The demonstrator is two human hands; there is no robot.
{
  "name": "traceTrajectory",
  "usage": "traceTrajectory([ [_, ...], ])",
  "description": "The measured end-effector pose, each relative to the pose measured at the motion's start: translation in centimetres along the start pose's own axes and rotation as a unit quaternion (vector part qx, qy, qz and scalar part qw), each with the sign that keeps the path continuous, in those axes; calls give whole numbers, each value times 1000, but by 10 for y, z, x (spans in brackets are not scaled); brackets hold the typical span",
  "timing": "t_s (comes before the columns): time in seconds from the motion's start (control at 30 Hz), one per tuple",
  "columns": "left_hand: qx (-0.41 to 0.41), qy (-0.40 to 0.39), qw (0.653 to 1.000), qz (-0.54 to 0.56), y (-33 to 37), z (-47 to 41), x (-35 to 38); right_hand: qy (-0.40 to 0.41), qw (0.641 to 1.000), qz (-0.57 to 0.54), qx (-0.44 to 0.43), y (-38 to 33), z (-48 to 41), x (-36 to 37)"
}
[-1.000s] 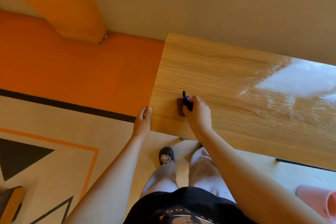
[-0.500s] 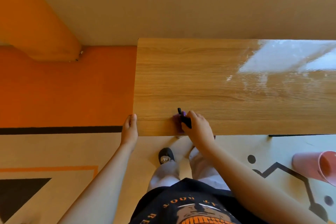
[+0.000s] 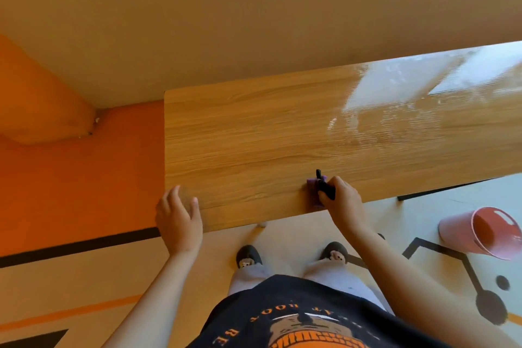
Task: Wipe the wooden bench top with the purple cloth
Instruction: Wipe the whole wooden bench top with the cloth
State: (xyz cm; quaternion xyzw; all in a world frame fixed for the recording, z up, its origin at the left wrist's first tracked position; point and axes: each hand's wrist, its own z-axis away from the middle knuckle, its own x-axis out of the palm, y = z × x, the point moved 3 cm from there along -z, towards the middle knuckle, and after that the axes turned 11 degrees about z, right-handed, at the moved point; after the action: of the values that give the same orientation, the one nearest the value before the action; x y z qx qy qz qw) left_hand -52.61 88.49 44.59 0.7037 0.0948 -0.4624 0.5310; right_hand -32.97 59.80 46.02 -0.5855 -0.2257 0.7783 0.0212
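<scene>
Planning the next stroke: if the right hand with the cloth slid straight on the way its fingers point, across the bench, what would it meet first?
Nothing, it seems. The right hand presses the purple cloth near the front edge of the bench top, which lies bare ahead; the beige wall probably comes first.

The right hand (image 3: 340, 199) covers most of the purple cloth (image 3: 313, 185). The bench top (image 3: 254, 144) runs off the right edge. The pink bucket (image 3: 480, 232) is cut off there too.
</scene>
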Motion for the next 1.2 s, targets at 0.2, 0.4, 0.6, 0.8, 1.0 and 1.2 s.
traceTrajectory([
  [0.2,155,-125,980,-14,92,58,73,-1,1000,-3,-6,41,-15,-19],
  [0.4,158,-181,970,-33,156,78,135,25,999,-18,45,125,-41,-61],
  [0.6,141,-183,970,-69,187,86,172,52,994,-30,96,206,-81,-110],
  [0.8,129,-157,974,-100,186,94,178,22,998,-32,44,180,-100,-103],
  [1.0,125,-161,971,-124,193,91,177,-25,994,-34,-104,92,-130,-75],
  [1.2,126,-158,972,-119,194,88,177,23,999,-47,-3,139,-184,-110],
])
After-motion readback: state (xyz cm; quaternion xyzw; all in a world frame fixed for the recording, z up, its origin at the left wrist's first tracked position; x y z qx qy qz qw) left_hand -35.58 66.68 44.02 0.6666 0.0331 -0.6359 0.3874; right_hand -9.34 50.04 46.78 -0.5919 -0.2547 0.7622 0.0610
